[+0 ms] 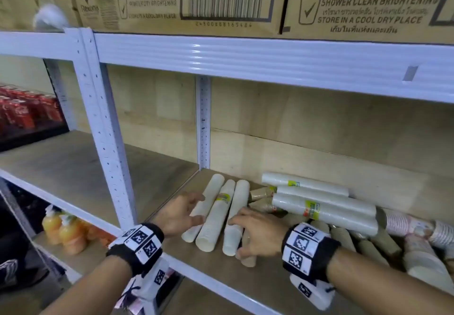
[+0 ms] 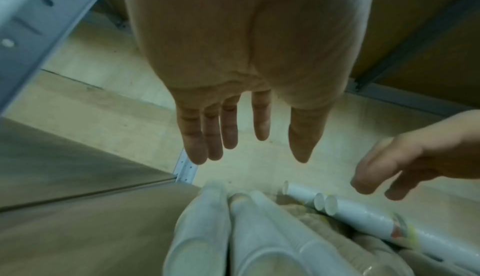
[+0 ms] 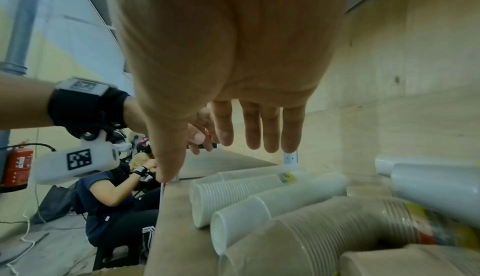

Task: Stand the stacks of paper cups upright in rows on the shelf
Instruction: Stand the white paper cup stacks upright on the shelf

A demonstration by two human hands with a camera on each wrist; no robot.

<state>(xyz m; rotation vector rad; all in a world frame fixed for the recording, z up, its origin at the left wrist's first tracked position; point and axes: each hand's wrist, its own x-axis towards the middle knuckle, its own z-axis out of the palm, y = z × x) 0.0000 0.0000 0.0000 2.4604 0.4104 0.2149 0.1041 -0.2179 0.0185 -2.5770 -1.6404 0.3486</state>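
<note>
Three white cup stacks [image 1: 216, 219] lie side by side on the wooden shelf board [image 1: 221, 273], rims toward me. My left hand [image 1: 181, 214] is open at the leftmost stack [image 1: 205, 206], fingertips at its side. My right hand [image 1: 253, 231] is spread open over the rightmost white stack [image 1: 234, 219] and a brown stack [image 1: 248, 258]. The wrist views show my left hand [image 2: 259, 126] and my right hand [image 3: 246, 132] with straight fingers above the stacks [image 2: 202, 229] [image 3: 233, 194], holding nothing. More wrapped white stacks [image 1: 324, 211] lie crosswise to the right.
Brown stacks [image 1: 368, 246] and patterned cups [image 1: 412, 226] are piled at the right. A white post [image 1: 105, 142] stands left of the bay, a beam [image 1: 270, 61] overhead. The board left of the stacks is bare. A person [image 3: 109, 194] sits beyond the shelf's left end.
</note>
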